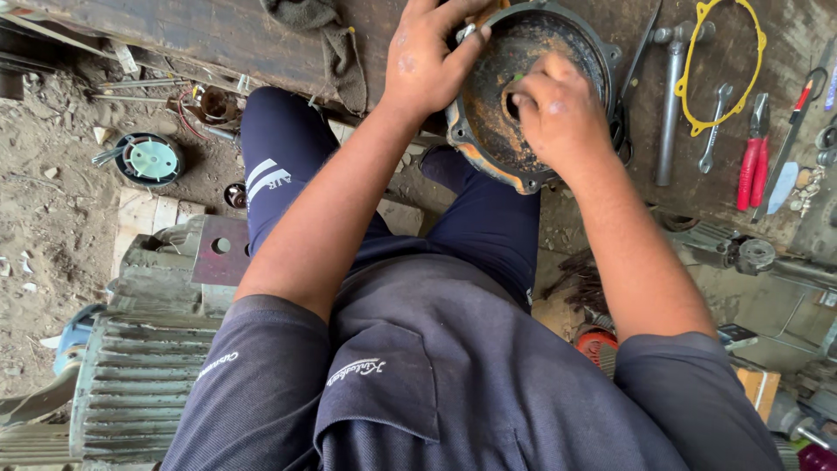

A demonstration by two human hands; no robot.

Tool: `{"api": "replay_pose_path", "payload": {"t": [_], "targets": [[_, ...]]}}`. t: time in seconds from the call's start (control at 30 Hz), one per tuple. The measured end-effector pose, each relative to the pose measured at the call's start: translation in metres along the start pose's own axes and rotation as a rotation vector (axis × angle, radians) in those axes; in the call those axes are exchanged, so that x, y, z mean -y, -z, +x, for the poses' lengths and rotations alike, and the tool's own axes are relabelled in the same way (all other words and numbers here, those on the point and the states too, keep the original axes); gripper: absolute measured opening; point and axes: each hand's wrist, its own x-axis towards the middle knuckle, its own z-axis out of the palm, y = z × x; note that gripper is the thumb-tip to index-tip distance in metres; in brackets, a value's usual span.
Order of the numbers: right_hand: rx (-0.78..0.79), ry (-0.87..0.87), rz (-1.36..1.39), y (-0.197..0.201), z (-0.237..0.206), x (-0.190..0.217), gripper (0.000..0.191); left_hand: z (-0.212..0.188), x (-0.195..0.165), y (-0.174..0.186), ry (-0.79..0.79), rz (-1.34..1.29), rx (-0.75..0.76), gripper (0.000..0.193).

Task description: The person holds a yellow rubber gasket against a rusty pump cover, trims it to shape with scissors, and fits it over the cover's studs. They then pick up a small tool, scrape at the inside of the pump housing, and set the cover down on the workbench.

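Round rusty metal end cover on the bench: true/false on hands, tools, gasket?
1. The left hand grips the rim of the round rusty metal end cover. True.
2. The right hand rests outside the cover, on the bench. False: its fingers press into the cover's centre hole.
3. The yellow ring-shaped gasket lies inside the cover. False: it lies apart, on the worn metal bench to the right.
4. Red-handled pliers lie right of the gasket. True.
5. A grey ribbed motor housing sits low beside the person's left arm. True.
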Motion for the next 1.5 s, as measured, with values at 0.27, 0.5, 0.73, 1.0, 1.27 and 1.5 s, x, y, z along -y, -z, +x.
{"api": "replay_pose_path", "payload": {"t": [0.27, 0.5, 0.73, 1.0, 1.27, 1.5], "targets": [[0.050, 0.022, -0.039, 0.002, 0.004, -0.003, 0.007, 0.002, -0.005, 0.000, 0.031, -0.010, 0.009, 0.033], [0.091, 0.122, 0.110, 0.000, 0.005, -0.001, 0.005, 0.000, -0.006, 0.002, 0.016, -0.018, 0.009, 0.035], [0.094, 0.033, 0.083, 0.003, 0.006, -0.004, 0.007, 0.002, -0.002, -0.001, 0.007, -0.036, -0.006, 0.035], [0.091, 0.030, 0.012, -0.002, 0.008, -0.007, 0.009, 0.002, 0.000, -0.001, 0.045, -0.025, 0.008, 0.036], [0.074, 0.022, 0.024, -0.004, 0.008, -0.007, 0.007, 0.002, -0.001, 0.003, 0.024, -0.047, 0.024, 0.036], [0.019, 0.086, -0.005, -0.004, 0.012, -0.018, 0.006, 0.004, 0.001, 0.004, 0.015, -0.047, 0.031, 0.036]]}}
